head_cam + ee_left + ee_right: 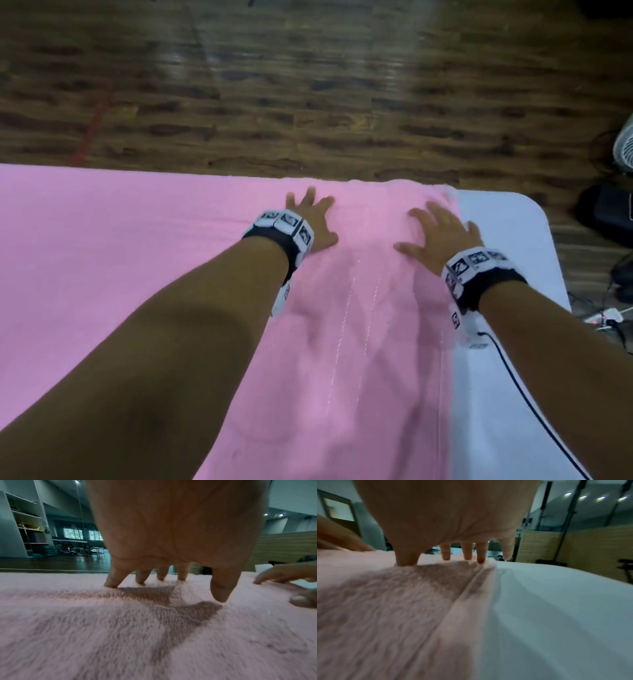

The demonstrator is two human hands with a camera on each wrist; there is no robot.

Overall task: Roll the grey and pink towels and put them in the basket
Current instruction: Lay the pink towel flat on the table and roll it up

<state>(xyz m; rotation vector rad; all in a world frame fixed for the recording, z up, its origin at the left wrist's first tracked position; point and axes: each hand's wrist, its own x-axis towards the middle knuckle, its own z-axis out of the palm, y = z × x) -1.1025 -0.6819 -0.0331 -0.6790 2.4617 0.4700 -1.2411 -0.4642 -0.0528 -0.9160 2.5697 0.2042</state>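
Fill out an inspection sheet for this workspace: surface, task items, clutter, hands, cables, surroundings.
Surface: white table, bare along the right side.
Task items: pink towel spread flat, unrolled; grey towel and basket not seen.
Clutter: nothing seen on the table.
Hands: left hand and right hand press spread fingers on the towel's far end.
Cables: black cable runs from the right wristband across the table.
Surroundings: wood floor; white fan and dark bag at right.

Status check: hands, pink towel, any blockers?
Left hand and right hand open, fingers spread, pressing pink towel. Towel flat, unrolled. Grey towel, basket not visible. Nothing in the way.
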